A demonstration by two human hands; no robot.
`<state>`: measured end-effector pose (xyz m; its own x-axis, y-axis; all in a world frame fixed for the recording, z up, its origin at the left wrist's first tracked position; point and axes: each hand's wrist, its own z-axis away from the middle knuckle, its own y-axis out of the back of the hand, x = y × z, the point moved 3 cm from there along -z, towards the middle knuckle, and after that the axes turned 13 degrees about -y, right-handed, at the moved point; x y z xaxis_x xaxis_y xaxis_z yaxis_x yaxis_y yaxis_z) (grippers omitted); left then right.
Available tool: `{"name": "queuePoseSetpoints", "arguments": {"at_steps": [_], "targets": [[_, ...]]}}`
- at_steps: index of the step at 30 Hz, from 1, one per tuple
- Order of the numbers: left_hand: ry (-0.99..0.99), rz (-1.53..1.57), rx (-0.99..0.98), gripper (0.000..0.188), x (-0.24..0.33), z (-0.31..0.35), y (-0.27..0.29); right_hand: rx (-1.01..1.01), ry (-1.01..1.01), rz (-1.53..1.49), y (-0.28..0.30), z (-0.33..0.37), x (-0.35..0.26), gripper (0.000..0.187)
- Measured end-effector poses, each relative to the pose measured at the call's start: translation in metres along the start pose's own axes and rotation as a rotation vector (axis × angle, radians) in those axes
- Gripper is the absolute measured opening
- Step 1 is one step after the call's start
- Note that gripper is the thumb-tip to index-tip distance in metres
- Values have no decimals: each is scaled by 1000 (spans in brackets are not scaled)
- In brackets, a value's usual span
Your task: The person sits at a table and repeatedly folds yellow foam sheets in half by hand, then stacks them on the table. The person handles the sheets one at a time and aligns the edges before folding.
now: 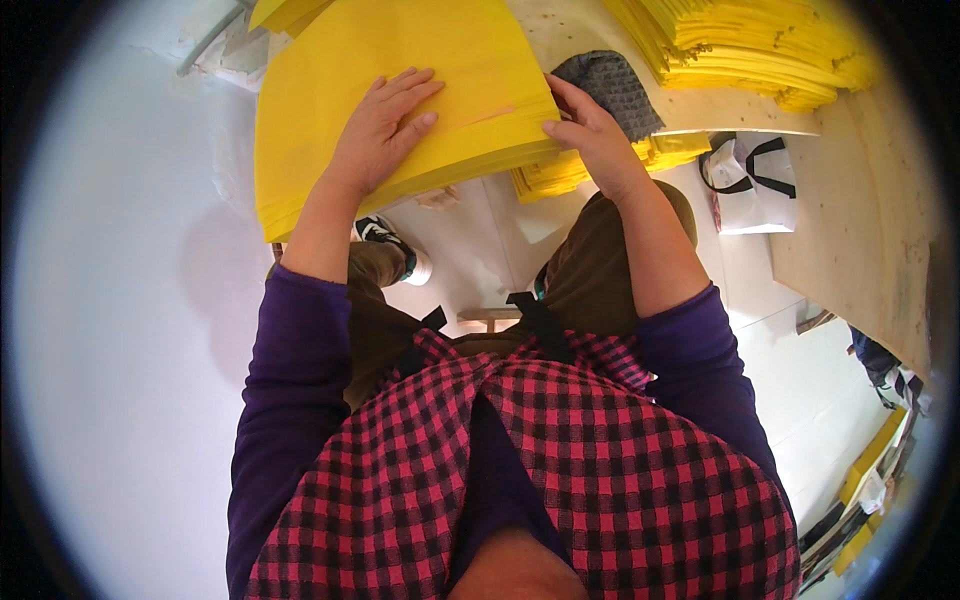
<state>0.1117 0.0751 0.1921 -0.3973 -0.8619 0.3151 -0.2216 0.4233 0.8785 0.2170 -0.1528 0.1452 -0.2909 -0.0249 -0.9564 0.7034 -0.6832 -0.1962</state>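
A thick stack of yellow sheets (440,50) with a curved outline lies on the table in front of me. My left hand (388,130) rests flat on its top sheet, fingers stretched out and thumb apart. At the stack's right edge is my right hand (595,135), thumb and index finger spread and touching the side of the sheets. Its other fingers are mostly hidden. A dark grey patterned cloth item (610,90) lies just beyond that hand. Whether the sheets are cloth or paper I cannot tell.
More yellow sheets are piled at the far right (750,45), and another yellow stack (560,178) sits below the table's edge. A white bag with black handles (765,180) stands beside a wooden panel (860,220). A white wall (120,300) rises at the left.
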Motion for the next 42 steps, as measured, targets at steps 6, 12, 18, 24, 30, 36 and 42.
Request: {"name": "queuePoseSetpoints", "arguments": {"at_steps": [6,12,18,24,30,36,42], "targets": [[2,8,-3,38,0,0,-1,19,-19,23,-1,3,-4,64],[2,-5,-11,38,-2,1,-2,27,-35,45,-2,5,-6,64],[-2,-13,-6,38,-3,1,-2,45,-52,38,-2,4,-6,61],[4,-12,-2,39,-3,1,-2,55,-47,50,-1,2,-6,59],[4,-23,-7,39,-3,2,-3,75,8,43,1,-3,-2,59],[-9,-21,26,41,-3,2,-3,178,33,134,5,-11,5,65],[-14,-7,37,41,-3,3,-3,296,142,295,6,-18,2,66]]}}
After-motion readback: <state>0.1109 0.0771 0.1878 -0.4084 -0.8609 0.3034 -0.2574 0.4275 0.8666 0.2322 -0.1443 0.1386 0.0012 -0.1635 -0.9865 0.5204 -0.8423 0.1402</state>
